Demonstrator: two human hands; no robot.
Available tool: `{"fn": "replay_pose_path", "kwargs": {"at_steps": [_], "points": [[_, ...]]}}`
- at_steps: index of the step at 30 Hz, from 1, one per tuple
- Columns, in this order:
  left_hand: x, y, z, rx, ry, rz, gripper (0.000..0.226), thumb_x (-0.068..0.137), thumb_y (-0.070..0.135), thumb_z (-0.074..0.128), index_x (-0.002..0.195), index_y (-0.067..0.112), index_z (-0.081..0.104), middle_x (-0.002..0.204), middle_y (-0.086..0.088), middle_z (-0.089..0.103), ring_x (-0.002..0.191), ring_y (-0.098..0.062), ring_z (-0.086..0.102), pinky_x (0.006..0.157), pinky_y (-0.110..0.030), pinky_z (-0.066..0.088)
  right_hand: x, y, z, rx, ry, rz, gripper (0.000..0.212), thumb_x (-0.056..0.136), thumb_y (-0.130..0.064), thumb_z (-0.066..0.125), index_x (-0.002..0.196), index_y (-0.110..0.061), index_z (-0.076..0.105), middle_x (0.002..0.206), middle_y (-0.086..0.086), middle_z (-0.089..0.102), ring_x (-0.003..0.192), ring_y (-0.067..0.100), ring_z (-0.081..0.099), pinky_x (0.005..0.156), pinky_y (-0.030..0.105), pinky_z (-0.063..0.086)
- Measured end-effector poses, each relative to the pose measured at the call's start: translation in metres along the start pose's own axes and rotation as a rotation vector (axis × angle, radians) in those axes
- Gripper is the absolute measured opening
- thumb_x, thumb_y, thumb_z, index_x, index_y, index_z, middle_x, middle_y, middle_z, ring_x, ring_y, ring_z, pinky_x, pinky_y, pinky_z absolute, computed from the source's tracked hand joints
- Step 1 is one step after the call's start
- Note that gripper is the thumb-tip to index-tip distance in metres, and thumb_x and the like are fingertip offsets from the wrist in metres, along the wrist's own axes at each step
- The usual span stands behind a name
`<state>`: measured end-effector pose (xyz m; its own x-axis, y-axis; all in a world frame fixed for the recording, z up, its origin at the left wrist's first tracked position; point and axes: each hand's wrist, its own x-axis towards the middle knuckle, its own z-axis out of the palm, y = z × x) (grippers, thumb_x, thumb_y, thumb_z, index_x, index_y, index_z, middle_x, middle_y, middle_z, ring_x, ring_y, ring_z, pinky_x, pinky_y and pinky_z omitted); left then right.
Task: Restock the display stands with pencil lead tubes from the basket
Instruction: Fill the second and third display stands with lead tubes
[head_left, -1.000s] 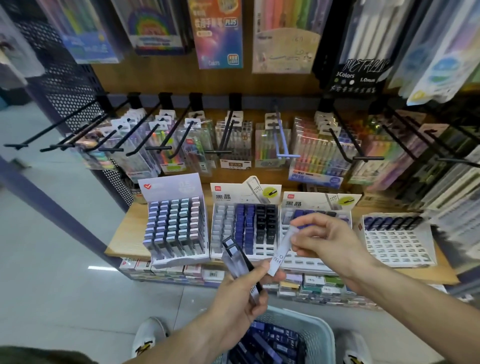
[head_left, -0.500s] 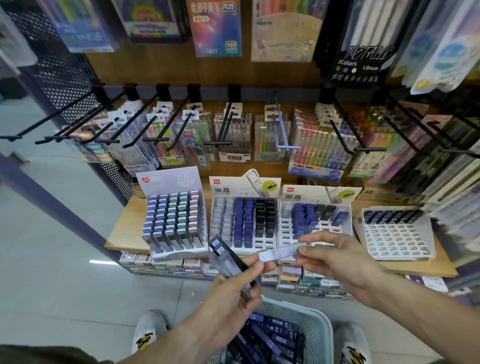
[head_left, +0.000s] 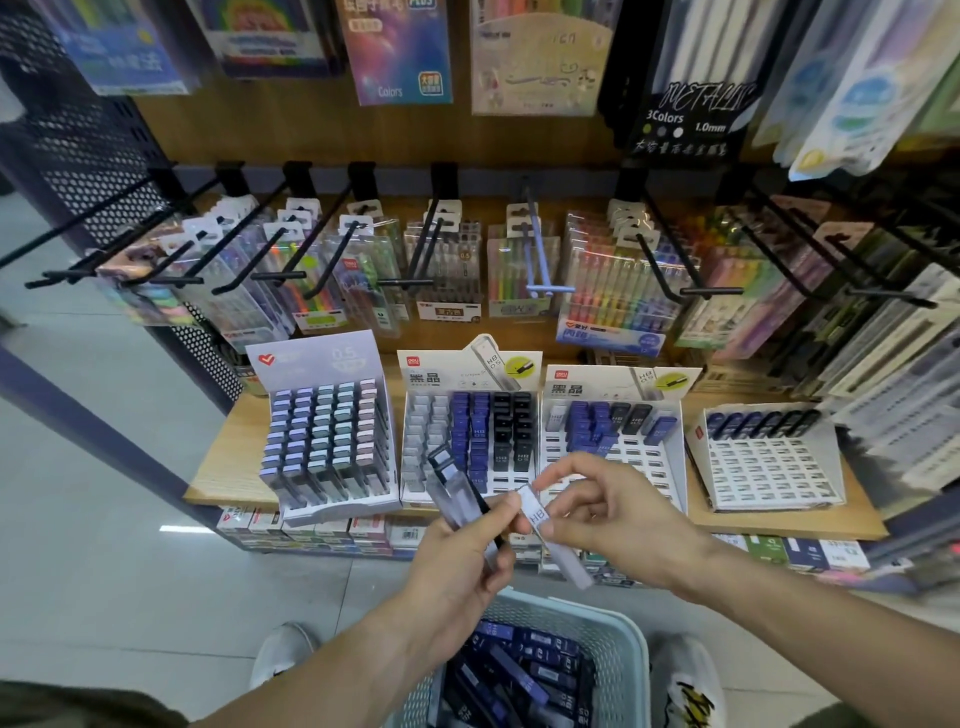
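My left hand (head_left: 462, 561) grips a small bundle of lead tubes (head_left: 454, 493), dark caps pointing up. My right hand (head_left: 613, 514) pinches a single clear tube marked HB (head_left: 550, 540), held slanted between both hands, its upper end touching my left thumb. Below them a pale basket (head_left: 618, 639) holds several blue and black tubes (head_left: 519, 675). On the wooden shelf stand display stands: a full grey one (head_left: 322, 431), a mostly filled one (head_left: 467, 431), a partly filled one (head_left: 613, 431) and a nearly bare one (head_left: 763, 457).
Black hooks (head_left: 280, 244) with hanging pen packs jut out above the shelf at chest height. Boxed stock (head_left: 311, 530) lines the ledge under the shelf. A perforated black panel (head_left: 88, 145) closes the left side. My shoes (head_left: 280, 654) flank the basket on grey floor.
My right hand has drawn the single tube back from the third stand toward my left hand and turned it from level to slanting downward. The left hand kept its bundle.
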<state>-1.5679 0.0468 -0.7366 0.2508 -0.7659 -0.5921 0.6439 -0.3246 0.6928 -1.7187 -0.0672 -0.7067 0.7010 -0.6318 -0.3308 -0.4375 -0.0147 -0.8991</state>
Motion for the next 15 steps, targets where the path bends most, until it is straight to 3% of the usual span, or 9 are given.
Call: {"fn": "replay_pose_path", "kwargs": {"at_steps": [2, 6, 9, 12, 15], "points": [[0.005, 0.001, 0.002, 0.04, 0.041, 0.007, 0.033, 0.083, 0.023, 0.079, 0.106, 0.002, 0.069, 0.085, -0.011, 0.069, 0.051, -0.011, 0.036, 0.048, -0.022, 0.026, 0.006, 0.001, -0.009, -0.018, 0.021, -0.055, 0.039, 0.085, -0.013, 0.08, 0.112, -0.036, 0.062, 0.087, 0.002, 0.072, 0.071, 0.017, 0.065, 0.072, 0.029, 0.055], [0.018, -0.001, 0.0, 0.147, 0.034, -0.015, 0.044, 0.084, 0.028, 0.081, 0.115, 0.005, 0.059, 0.068, -0.001, 0.052, 0.049, -0.011, 0.029, 0.05, -0.023, 0.024, 0.031, 0.004, -0.033, -0.181, 0.257, -0.178, 0.039, 0.085, -0.013, 0.08, 0.109, -0.037, 0.06, 0.083, -0.001, 0.065, 0.063, 0.019, 0.063, 0.068, 0.032, 0.054], [0.027, -0.003, 0.002, 0.199, -0.036, -0.045, 0.031, 0.089, 0.026, 0.077, 0.108, 0.013, 0.057, 0.065, 0.003, 0.047, 0.052, -0.011, 0.027, 0.056, -0.027, 0.019, 0.055, 0.011, -0.04, -0.278, 0.404, -0.229, 0.035, 0.085, -0.014, 0.079, 0.103, -0.034, 0.056, 0.082, -0.005, 0.063, 0.066, 0.015, 0.066, 0.072, 0.04, 0.059], [0.037, -0.001, 0.004, 0.228, -0.124, -0.065, 0.025, 0.092, 0.027, 0.074, 0.107, 0.018, 0.057, 0.065, 0.004, 0.046, 0.052, -0.011, 0.028, 0.053, -0.027, 0.015, 0.074, 0.021, -0.04, -0.433, 0.519, -0.295, 0.026, 0.088, -0.015, 0.075, 0.098, -0.027, 0.054, 0.078, -0.009, 0.064, 0.071, 0.005, 0.064, 0.071, 0.038, 0.057], [0.045, -0.001, 0.002, 0.254, -0.176, -0.055, 0.024, 0.094, 0.028, 0.071, 0.11, 0.019, 0.057, 0.066, 0.005, 0.046, 0.051, -0.011, 0.03, 0.05, -0.025, 0.017, 0.085, 0.03, -0.037, -0.611, 0.551, -0.358, 0.019, 0.091, -0.019, 0.07, 0.096, -0.027, 0.054, 0.08, -0.014, 0.062, 0.083, 0.01, 0.06, 0.069, 0.039, 0.054]]}}
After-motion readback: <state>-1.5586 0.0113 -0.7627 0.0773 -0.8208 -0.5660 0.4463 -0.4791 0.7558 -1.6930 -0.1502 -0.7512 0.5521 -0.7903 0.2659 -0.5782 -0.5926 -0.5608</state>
